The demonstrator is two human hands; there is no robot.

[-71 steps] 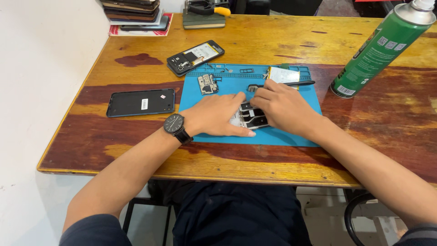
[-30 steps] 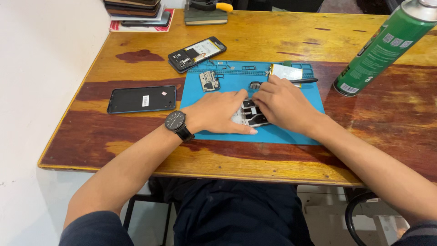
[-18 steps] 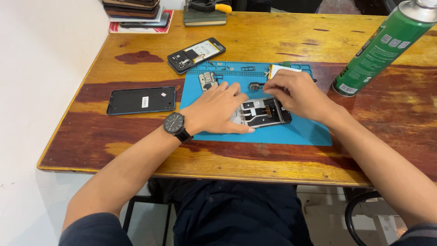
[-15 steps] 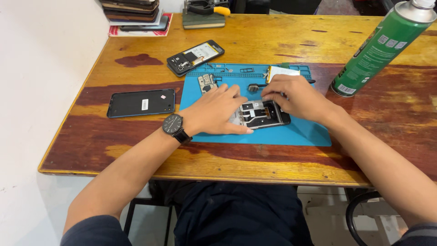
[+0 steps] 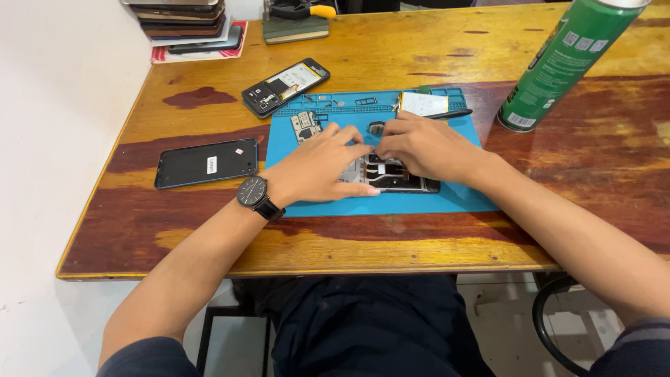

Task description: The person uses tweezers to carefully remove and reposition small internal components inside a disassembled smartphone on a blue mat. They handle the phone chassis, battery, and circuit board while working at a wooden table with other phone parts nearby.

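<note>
seen from above: opened phone lying flat on a blue repair mat, long axis running left to right, directly beneath both hands and just ahead of the body. left hand spread flat, pressing down on the phone's left end. right hand curled over the middle, fingertips pinched narrow on something too small to tell; equally near. further back on the mat, a small circuit part and a pen-like tool. worn wooden table with a dark phone panel, another opened phone, a green spray can, stacked phones. white wall at left.
</note>
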